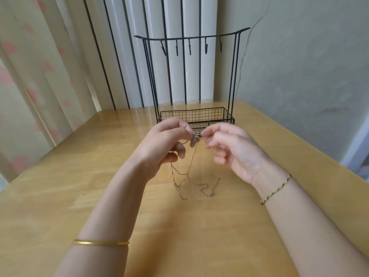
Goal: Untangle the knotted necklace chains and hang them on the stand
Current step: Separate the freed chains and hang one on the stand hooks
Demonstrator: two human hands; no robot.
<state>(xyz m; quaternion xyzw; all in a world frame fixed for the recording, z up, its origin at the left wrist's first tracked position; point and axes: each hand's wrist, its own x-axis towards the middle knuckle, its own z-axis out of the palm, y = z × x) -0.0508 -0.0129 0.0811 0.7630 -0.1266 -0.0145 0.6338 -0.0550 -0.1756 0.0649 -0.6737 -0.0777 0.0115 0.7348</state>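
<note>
My left hand (165,144) and right hand (229,148) both pinch the thin gold necklace chains (191,162) at a knot by a round charm (193,143) (loose ends lie on the table (99,176)).

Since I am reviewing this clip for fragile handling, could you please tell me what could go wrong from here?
1. The left hand and the right hand pinch the knot from opposite sides; pulling apart would likely tighten it or snap a thin link.
2. The loose ends trail on the table in crossing loops, so lifting them toward the stand may tangle them further.
</note>
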